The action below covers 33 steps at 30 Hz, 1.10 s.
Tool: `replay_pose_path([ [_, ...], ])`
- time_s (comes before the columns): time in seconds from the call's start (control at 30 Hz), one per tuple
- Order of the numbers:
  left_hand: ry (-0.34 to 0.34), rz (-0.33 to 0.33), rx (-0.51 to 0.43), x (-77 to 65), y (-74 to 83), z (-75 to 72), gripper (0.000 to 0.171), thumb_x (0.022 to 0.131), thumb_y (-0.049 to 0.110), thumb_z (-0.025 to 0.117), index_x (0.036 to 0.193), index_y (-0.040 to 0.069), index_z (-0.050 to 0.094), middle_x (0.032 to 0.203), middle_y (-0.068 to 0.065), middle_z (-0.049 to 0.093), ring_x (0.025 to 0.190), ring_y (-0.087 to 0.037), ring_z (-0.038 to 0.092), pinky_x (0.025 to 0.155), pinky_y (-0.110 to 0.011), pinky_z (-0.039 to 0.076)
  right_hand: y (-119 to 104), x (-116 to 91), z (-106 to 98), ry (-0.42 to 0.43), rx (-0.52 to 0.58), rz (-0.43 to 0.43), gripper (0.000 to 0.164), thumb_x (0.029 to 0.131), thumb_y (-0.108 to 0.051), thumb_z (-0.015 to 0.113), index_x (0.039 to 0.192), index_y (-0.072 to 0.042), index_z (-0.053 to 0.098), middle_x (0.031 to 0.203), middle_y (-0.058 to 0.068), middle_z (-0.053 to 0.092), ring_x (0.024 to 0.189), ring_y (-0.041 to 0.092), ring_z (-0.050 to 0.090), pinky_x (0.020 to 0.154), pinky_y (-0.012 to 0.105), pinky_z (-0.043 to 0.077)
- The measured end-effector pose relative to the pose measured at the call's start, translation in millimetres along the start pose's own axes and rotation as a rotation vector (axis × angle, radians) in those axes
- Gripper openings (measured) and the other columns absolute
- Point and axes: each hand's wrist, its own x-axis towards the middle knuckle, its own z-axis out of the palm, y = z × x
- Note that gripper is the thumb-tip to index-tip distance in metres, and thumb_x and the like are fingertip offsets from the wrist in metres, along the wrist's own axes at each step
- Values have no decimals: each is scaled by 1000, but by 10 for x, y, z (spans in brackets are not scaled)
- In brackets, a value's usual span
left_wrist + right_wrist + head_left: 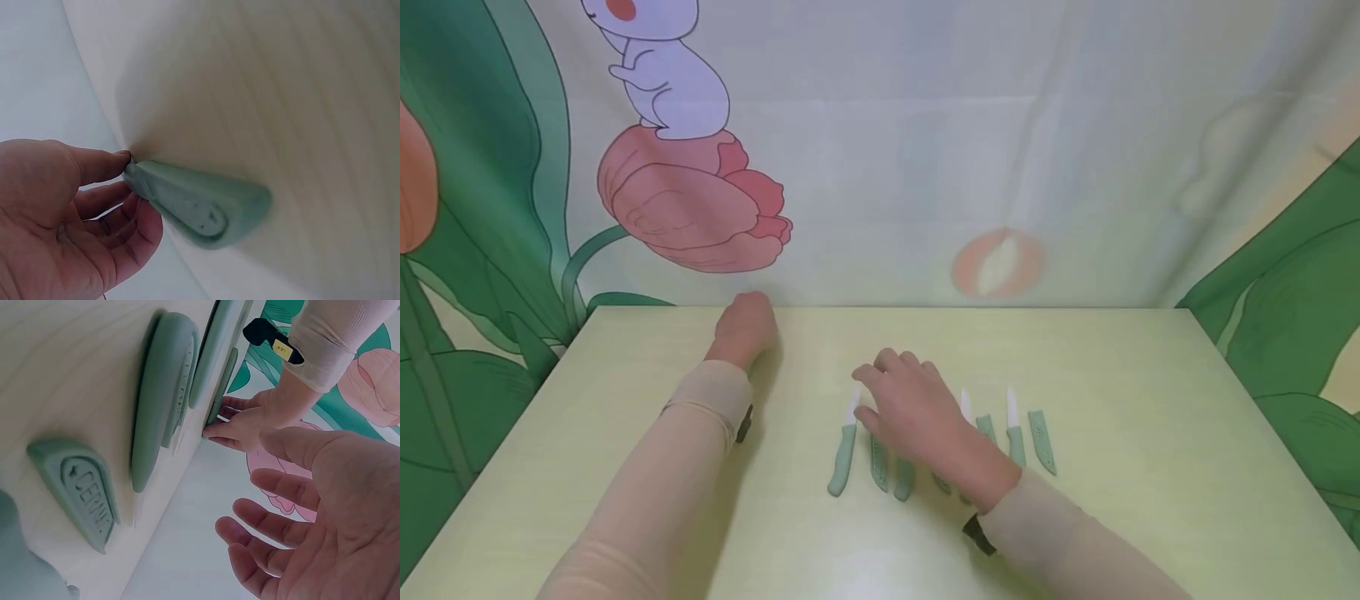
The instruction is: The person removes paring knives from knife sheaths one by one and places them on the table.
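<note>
At the far left of the table in the head view is my left hand [747, 329]. Its thumb and fingers pinch the narrow end of a green knife sheath [200, 203]; the hand hides that sheath from the head camera. My right hand [917, 408] hovers over a row of small knives and sheaths, its fingers loosely bent and holding nothing. Left of it lies a green-handled knife [843, 458] with a white blade, beside a sheath [878, 462]. Another knife [1015, 437] and a sheath [1042, 442] lie to the right. Other pieces are partly covered by the hand.
The pale wooden table [1150, 417] ends at a printed cloth backdrop [887, 167]. In the right wrist view, a sheath with raised lettering [81, 487] lies near a thick green handle [159, 400]. A black band [272, 340] is on the left wrist.
</note>
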Motion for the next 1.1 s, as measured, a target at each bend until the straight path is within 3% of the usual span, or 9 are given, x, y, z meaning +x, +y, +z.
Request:
replay_pose_path([
  [0.53,7,-54,-153,-70,43,10,24,99,-1,42,110,-12,60,103,-22,57,86,-33,56,71,-40,53,-135,206,16,-97,6,17,45,103,-35,71,143,-15,66,125,4,63,104,25,57,87,40,49],
  [0.8,4,-8,-53,-125,122,-3,17,95,-3,48,82,-4,60,92,-17,59,84,-29,54,75,-39,53,-240,345,95,-140,-24,7,40,102,-37,71,135,-15,70,113,2,63,92,23,54,81,37,48],
  [1.1,-29,15,41,-225,227,-38,25,88,-3,50,65,5,52,83,-13,59,79,-27,56,76,-36,53,-388,518,217,-193,-53,13,33,99,-47,72,104,-15,72,94,-1,53,83,21,48,75,34,41],
])
